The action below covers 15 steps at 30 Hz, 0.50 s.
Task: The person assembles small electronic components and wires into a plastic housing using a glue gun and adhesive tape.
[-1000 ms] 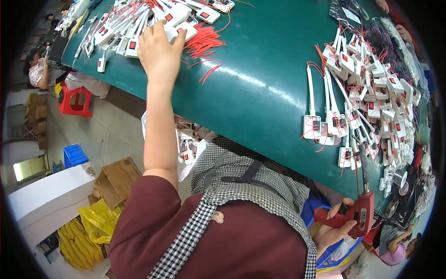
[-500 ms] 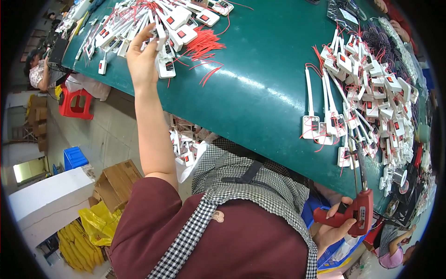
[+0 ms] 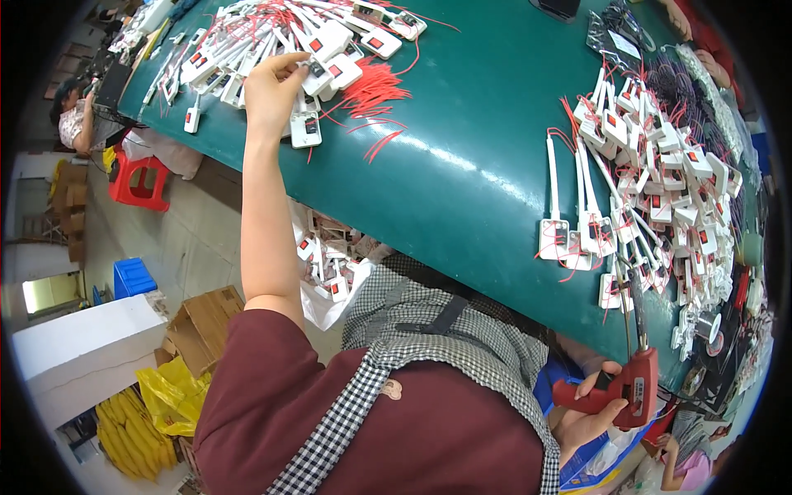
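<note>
White plastic switches with long stems lie in two heaps on the green table (image 3: pixel 470 206), and the work seems to run between them. At the far left, the left hand (image 3: pixel 271 92) reaches over to the left heap (image 3: pixel 202 64), thumb and forefinger pinching a switch (image 3: pixel 317 78) by its left edge, as best I can tell. That switch sits at the near edge of the heap, close to its neighbours. A second switch (image 3: pixel 302 135) lies just nearer, dark side up, and a bundle of red wires (image 3: pixel 371 89) is spread just to the right.

At the near right, the right hand (image 3: pixel 590 417) is wrapped around a red gun (image 3: pixel 638 391), a finger by the black trigger (image 3: pixel 605 380); whether it is pressed I can't tell. The gun points away from the body, its tip among the near switches of the right heap (image 3: pixel 660 177). A spool (image 3: pixel 708 320) stands to the right of the gun.

I'd judge the step in hand to be picking out a single switch, with the gun held ready. The next move calls for a firm pinch and a gentle lift, so that the neighbours and loose wires aren't dragged along, while the right hand keeps the tip off the plastic and wires near it.
</note>
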### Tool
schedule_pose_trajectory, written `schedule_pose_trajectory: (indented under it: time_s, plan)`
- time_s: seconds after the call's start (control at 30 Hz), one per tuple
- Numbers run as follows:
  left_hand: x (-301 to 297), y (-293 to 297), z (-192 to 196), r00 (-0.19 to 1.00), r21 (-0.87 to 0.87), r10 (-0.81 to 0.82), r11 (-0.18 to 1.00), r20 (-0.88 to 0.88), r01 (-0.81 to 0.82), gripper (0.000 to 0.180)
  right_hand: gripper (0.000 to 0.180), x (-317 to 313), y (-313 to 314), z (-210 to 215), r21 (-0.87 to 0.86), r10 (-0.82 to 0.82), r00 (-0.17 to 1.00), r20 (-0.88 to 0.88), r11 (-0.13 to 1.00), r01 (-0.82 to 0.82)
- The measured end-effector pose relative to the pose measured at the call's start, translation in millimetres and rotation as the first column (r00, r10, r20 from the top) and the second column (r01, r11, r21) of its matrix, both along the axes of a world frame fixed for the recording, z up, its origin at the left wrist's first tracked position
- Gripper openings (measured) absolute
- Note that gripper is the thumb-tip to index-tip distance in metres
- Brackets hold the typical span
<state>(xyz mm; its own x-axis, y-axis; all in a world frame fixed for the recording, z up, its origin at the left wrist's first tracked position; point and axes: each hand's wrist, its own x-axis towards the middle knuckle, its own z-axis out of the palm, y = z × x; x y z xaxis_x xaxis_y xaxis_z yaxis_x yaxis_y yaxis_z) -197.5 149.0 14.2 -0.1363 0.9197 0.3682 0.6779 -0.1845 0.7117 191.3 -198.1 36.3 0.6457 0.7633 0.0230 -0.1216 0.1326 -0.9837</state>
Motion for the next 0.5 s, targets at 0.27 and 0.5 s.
schedule_pose_trajectory:
  time_s: [0.27, 0.5]
  plan:
    - [-20.5, -0.5, 10.6, 0.928, -0.118, -0.235, 0.971, -0.29, 0.208, 0.034, 0.057, -2.6, 2.8, 1.3, 0.011, 0.004, 0.999, 0.035, 1.0, -0.004]
    - [-18.5, 8.5, 10.2, 0.893, 0.01, -0.076, 0.996, -0.443, 0.09, 0.033, 0.07, -13.6, 8.2, 7.5, -0.09, -0.103, 0.993, 0.061, 0.99, 0.108]
